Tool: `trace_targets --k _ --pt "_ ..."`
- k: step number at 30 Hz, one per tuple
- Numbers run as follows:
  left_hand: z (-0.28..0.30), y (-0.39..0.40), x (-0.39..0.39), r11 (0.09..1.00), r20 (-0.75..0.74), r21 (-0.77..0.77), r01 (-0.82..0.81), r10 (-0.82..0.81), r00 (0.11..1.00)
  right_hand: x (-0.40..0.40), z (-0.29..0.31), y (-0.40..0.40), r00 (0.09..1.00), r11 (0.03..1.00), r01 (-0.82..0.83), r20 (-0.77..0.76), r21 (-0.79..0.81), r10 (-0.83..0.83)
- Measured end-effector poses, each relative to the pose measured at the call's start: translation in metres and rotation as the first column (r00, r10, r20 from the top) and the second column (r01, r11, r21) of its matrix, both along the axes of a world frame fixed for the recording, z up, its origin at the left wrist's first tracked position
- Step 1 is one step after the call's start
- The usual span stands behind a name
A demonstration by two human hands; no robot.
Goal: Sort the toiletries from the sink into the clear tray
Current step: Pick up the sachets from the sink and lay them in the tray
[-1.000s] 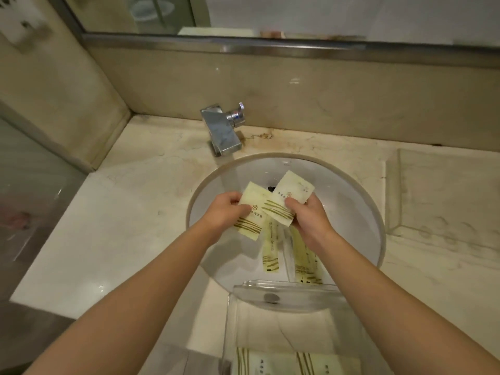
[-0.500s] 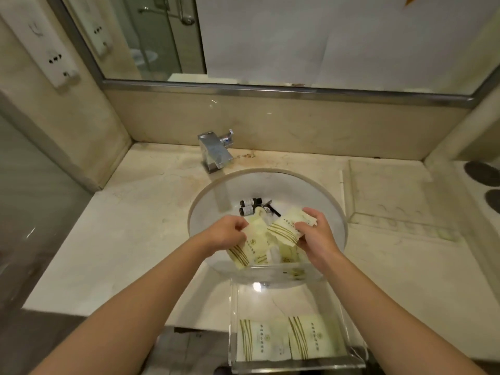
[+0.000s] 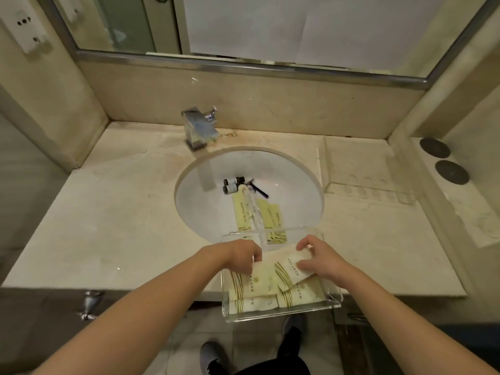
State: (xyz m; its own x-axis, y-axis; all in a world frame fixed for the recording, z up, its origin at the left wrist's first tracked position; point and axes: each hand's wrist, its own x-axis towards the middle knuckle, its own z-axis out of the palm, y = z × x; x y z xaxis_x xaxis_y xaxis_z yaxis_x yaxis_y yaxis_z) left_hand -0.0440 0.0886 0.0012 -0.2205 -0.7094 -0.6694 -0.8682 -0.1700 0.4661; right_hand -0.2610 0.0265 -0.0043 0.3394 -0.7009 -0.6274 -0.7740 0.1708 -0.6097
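**Two hands pressing sachets into a clear tray at the sink's edge**

Two bare hands are working inside the clear tray (image 3: pixel 281 309), which is sitting on the marble surface (image 3: pixel 113 228) at its front edge, its far wall overlapping the near rim of the sink (image 3: pixel 303 185) and its near end hanging past the edge above the floor. The left hand (image 3: pixel 238 255) is holding a pale yellow sachet (image 3: pixel 257 280) at its upper left corner, fingers (image 3: pixel 255 257) pinched on the packet. The right hand (image 3: pixel 322 262) is gripping a second sachet (image 3: pixel 292 263), thumb and fingers closed on its right end, the packet lying tilted across the one beside it. Two more sachets (image 3: pixel 270 301) are lying flat beneath them along the tray's near wall, their gold stripes showing.

Inside the white basin, several toiletries are still waiting. Two small dark bottles (image 3: pixel 232 184) are lying side by side near the drain, caps pointing right. A dark razor (image 3: pixel 258 190) is resting just beside them at an angle. Long yellow packets (image 3: pixel 267 215) are lying lengthwise towards the tray, with a clear-wrapped item between them that is too blurred to identify.

A chrome faucet (image 3: pixel 200 128) is standing behind the basin, below the mirror (image 3: pixel 270 25). Two dark round discs (image 3: pixel 443 161) are sitting on the ledge at the right. The person's shoes (image 3: pixel 213 358) are showing on the tiled floor below.
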Motion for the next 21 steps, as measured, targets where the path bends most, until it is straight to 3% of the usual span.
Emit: trace_targets --k 5,12,16,21 --pt "-0.011 0.008 -0.008 1.0 0.007 -0.026 0.015 -0.015 1.0 -0.004 0.002 0.003 0.939 0.949 -0.307 -0.185 -0.074 0.29" --pt "-0.016 0.013 -0.01 0.988 0.057 -0.121 0.098 -0.092 0.994 -0.002 0.002 0.003 0.773 0.801 -0.579 -0.414 -0.152 0.48" --pt "-0.019 0.016 -0.009 0.986 0.074 -0.123 0.11 -0.102 0.992 0.006 0.002 0.006 0.709 0.703 -0.679 -0.44 -0.214 0.551" --pt "-0.016 0.021 -0.008 0.99 0.03 -0.101 0.101 -0.098 0.995 0.011 -0.005 0.008 0.723 0.716 -0.675 -0.355 -0.18 0.593"
